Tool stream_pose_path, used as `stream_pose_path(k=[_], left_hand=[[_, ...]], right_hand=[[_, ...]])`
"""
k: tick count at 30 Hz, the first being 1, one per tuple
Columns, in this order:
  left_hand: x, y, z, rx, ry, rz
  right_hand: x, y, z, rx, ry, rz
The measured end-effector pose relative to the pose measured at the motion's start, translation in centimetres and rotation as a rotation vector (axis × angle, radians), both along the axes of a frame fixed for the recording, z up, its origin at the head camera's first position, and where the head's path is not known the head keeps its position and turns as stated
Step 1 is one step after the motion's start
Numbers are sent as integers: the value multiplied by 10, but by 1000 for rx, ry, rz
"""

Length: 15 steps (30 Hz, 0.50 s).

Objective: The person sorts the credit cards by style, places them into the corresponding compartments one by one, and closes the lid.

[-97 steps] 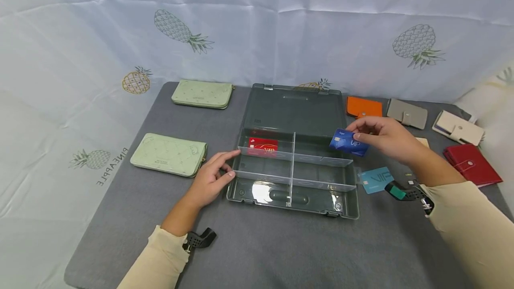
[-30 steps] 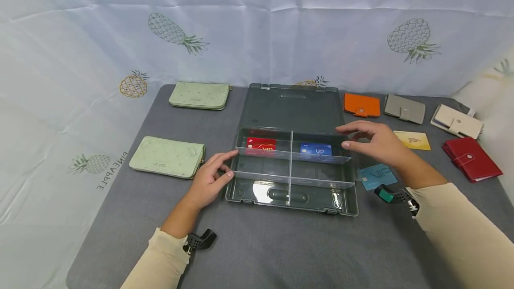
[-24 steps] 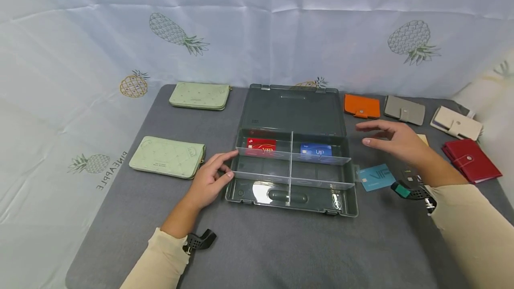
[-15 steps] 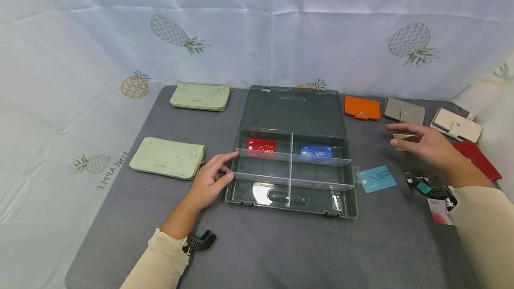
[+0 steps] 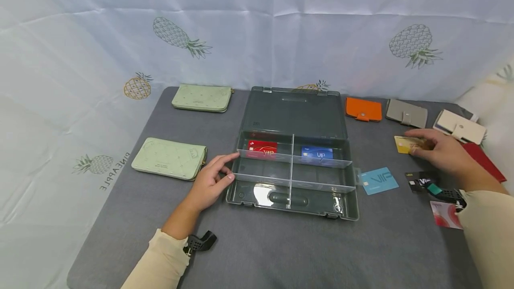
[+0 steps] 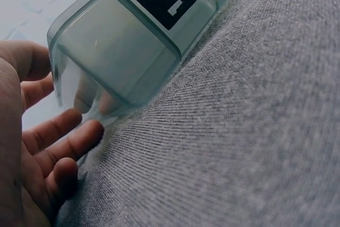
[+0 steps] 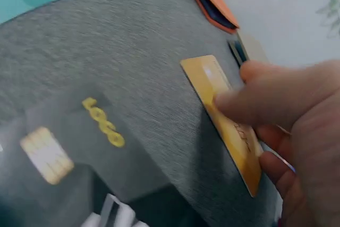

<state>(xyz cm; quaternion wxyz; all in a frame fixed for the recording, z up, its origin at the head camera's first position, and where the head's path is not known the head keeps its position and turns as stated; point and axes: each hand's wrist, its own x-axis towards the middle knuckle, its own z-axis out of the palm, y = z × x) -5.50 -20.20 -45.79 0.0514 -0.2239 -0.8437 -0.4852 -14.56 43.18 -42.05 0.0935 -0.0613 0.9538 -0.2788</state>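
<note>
At the right, my right hand (image 5: 447, 153) pinches a gold VIP card (image 5: 403, 144); in the right wrist view the thumb lies on the face of the gold card (image 7: 226, 120) and fingers reach behind it. My left hand (image 5: 209, 182) rests at the left side of a clear grey divided box (image 5: 233, 193), index finger and thumb at its wall, other fingers relaxed. The lid lies back. In the back row, a red VIP card (image 5: 262, 147) sits in the left compartment and a blue VIP card (image 5: 316, 152) in the right one.
A teal card (image 5: 378, 181), a black card (image 5: 416, 180) and a pink card (image 5: 445, 214) lie right of the box. Behind are orange (image 5: 363, 109), grey (image 5: 406, 113), cream (image 5: 459, 126) and partly hidden red (image 5: 483, 160) wallets. Two green wallets (image 5: 168, 157) lie left.
My right hand placed the blue card in the box's back right compartment, let go and moved right to the gold card, which it now pinches. The left hand stays at the box.
</note>
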Motion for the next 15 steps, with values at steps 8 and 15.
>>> stream_pose_path(k=[8,15], left_hand=[[1,-1,2,-16,-17,10],[0,0,3,-18,-18,11]], right_hand=[[-5,-13,-1,61,6,34],[-3,-18,-1,23,-34,8]])
